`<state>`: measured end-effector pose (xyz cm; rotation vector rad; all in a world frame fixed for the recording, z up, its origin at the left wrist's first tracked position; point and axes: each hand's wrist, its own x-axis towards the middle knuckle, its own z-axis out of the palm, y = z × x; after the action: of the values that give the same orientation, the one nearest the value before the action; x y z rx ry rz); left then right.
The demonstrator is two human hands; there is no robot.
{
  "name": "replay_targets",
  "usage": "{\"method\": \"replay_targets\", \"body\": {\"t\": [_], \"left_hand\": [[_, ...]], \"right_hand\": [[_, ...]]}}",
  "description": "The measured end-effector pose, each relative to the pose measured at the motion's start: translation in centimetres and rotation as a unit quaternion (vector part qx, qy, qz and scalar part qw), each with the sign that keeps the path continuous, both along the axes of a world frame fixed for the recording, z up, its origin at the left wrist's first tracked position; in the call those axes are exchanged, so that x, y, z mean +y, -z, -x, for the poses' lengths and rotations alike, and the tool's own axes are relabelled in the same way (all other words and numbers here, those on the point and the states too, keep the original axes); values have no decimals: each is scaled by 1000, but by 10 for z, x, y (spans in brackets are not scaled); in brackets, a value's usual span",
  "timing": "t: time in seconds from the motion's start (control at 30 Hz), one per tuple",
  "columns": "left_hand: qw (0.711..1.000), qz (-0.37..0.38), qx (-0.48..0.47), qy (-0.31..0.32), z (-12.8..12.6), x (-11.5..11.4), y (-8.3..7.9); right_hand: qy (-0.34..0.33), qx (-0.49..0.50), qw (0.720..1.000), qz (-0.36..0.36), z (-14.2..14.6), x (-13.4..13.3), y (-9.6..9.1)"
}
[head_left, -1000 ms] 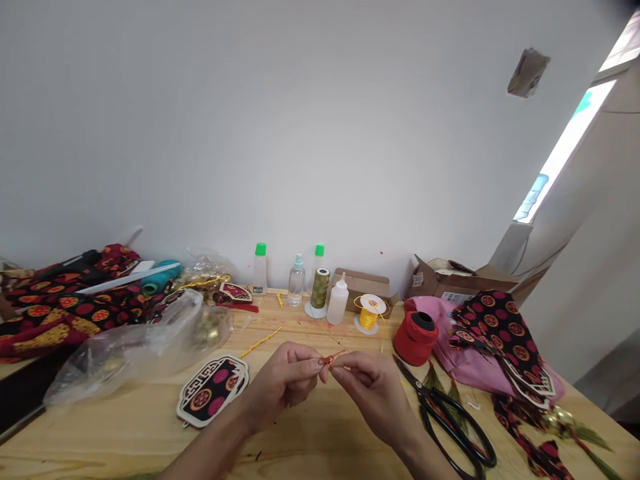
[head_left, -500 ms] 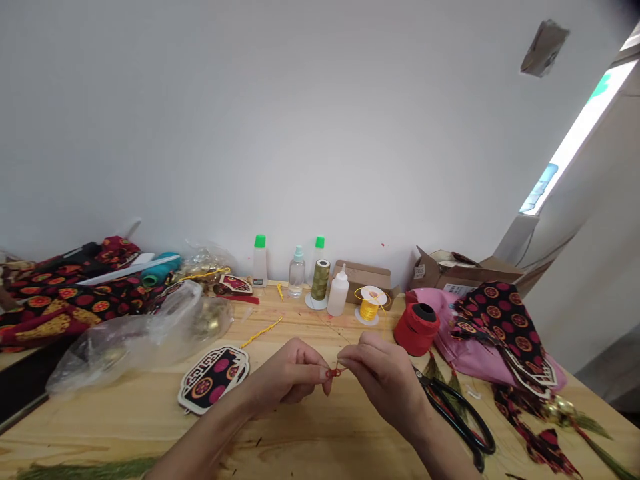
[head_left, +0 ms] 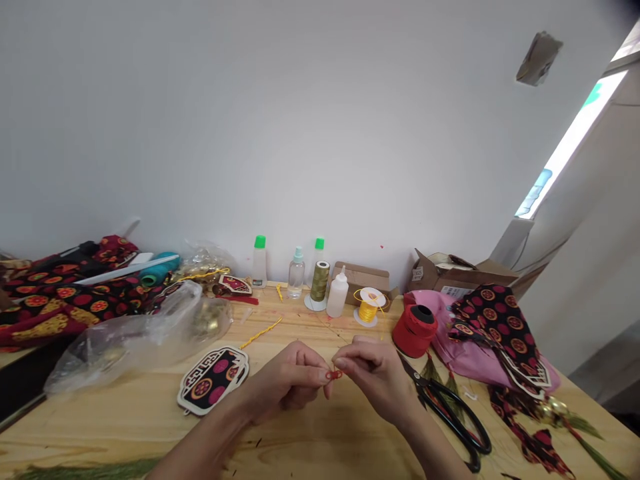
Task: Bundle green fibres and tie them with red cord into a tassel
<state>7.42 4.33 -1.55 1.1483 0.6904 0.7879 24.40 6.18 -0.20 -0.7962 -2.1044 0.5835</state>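
Between my hands, over the middle of the wooden table, is a small red knotted cord [head_left: 335, 375] with little loops. My left hand [head_left: 301, 376] pinches its left side between thumb and forefinger. From the right, the fingertips of my right hand [head_left: 371, 372] close at the cord's other side, on what looks like a thin strand too fine to make out well. Left of my hands lies a flat ornament [head_left: 214, 381] with a pale cut-out frame and dark patterned cloth, a yellow twisted cord [head_left: 261, 333] running from it. Black-handled scissors [head_left: 453, 413] rest beside my right forearm.
Behind my hands stand a white squeeze bottle [head_left: 338, 295], a clear bottle [head_left: 296, 275], a green thread spool [head_left: 320, 281] and a yellow cord spool [head_left: 369, 308]. A red thread cone [head_left: 415, 331] is at right, near pink cloth [head_left: 445, 340]. A plastic bag [head_left: 135, 347] lies left.
My right hand has shifted slightly left, and its fingertips now sit closer to the red knot. My left hand keeps its pinch. The view has turned a little.
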Motion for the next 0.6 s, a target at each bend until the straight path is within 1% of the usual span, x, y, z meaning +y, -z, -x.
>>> {"method": "replay_targets", "body": {"t": [0.03,0.1,0.17,0.23,0.33,0.4,0.43,0.5,0.6], "left_hand": [[1000,-3,-10,-10,0,0,0],[999,-10,-21,-33,1,1,0],[998,-18,-21,-54,2,3,0],[997,-25,-14,-67,3,5,0],[996,-37,12,-75,5,7,1],[996,-43,35,-70,4,7,0],[996,-44,45,-66,4,7,-1],[996,-44,62,-52,3,6,-3],[996,-37,77,-21,2,4,-6]], "right_hand": [[-4,-3,1000,6,1,-1,2],[-17,-24,1000,-12,4,-3,5],[-19,-57,996,-59,5,-7,6],[-4,-92,989,-112,4,-11,6],[23,-146,970,-194,1,-13,4],[32,-169,957,-233,-2,-12,3],[35,-173,953,-244,-4,-11,3],[42,-166,955,-243,-7,-8,4],[35,-126,971,-200,-9,-2,5]]}}
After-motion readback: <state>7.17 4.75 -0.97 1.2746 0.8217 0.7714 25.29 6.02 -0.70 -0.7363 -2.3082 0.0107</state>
